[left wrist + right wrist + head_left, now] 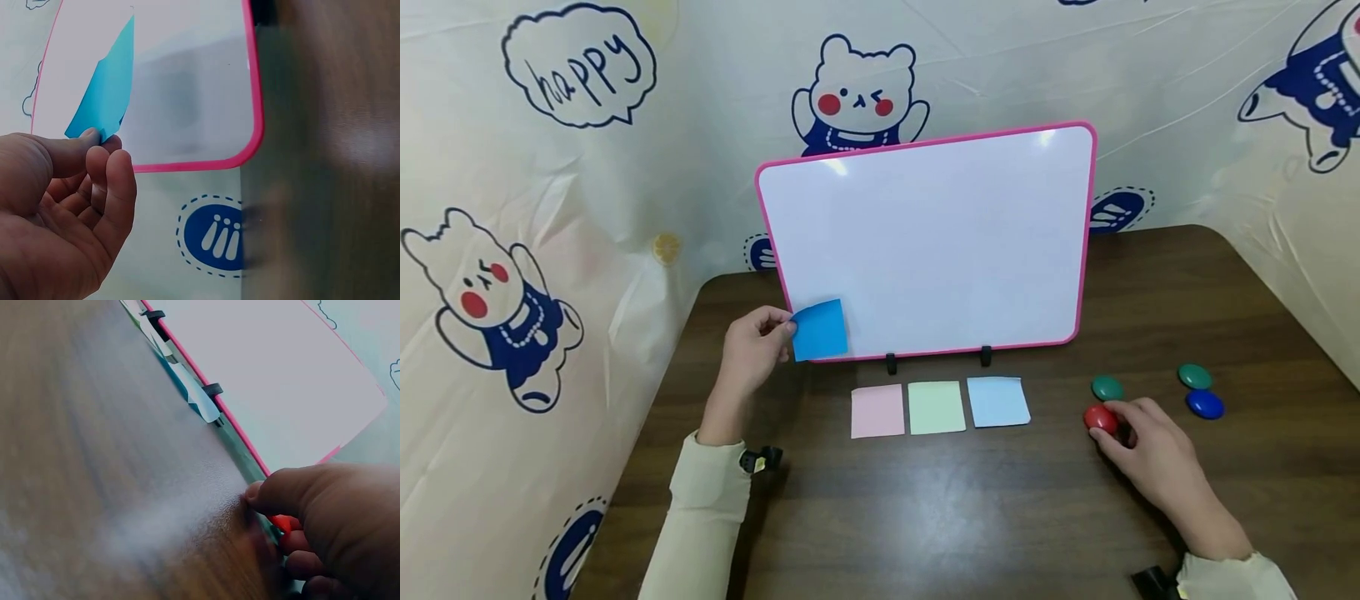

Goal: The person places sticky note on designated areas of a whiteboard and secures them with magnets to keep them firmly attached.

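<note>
In the head view my left hand (pixel 752 346) pinches a bright blue sticky note (pixel 820 331) by its left edge, in front of the lower left corner of the pink-framed whiteboard (pixel 932 242). From the left wrist, the note (pixel 109 94) appears bent, its lower end between thumb and fingers. My right hand (pixel 1157 454) is low over the table at the right, with thumb and index finger around a round red magnet (pixel 1100 418). Most of that magnet is hidden behind the hand in the right wrist view; a bit of red (pixel 282 523) shows beneath the thumb.
Pink (pixel 877 412), green (pixel 936 407) and light blue (pixel 998 402) sticky notes lie in a row before the board. Black clips (pixel 986 356) support its bottom edge. Two green magnets (pixel 1107 387) and a blue magnet (pixel 1206 404) lie near the right hand. A printed cloth hangs behind.
</note>
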`<state>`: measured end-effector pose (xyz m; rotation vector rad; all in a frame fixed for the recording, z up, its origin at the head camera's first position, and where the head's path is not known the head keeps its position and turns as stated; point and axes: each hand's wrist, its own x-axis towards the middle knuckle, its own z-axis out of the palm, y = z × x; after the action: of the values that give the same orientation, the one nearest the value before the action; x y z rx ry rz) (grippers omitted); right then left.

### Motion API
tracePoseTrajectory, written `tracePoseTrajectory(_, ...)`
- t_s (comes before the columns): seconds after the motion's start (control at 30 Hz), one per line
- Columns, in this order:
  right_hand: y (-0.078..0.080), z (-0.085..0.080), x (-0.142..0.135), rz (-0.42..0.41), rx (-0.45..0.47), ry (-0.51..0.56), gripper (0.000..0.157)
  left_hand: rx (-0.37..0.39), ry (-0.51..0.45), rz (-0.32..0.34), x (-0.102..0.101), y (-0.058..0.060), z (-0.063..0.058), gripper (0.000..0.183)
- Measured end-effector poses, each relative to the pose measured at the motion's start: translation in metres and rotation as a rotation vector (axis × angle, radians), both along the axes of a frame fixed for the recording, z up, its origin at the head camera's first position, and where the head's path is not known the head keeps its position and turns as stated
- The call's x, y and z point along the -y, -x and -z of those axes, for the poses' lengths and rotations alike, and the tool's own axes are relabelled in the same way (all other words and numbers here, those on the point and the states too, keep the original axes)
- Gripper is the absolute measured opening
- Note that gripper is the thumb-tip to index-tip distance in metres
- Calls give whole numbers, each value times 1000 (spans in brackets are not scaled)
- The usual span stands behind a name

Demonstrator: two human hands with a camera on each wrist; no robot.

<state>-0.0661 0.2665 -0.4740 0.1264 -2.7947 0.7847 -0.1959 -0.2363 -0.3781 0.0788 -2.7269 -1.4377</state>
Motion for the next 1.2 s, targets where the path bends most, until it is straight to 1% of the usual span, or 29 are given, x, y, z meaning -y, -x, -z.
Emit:
tracePoseTrajectory(0.33,-1,-2,0,-25,58,-16,40,-38,-29,-4,-1,14,-14,23)
tracePoseTrajectory(0.5,-2,-4,0,-26,57,-18,39,-63,-56,-39,-2,21,-20,26)
tracePoseTrajectory(0.7,-2,-5,1,-15,58,-16,39,-102,-78,-70,-6,27,-27,29)
tracePoseTrajectory(0.93,-2,-6,1,-9,72,-7,39,-159,-105,-84,-7,32,-31,27)
tracePoseTrajectory(1.2,-3,-4,1,-12,78,-5,40,-184,-131,-101,-9,42,-35,27)
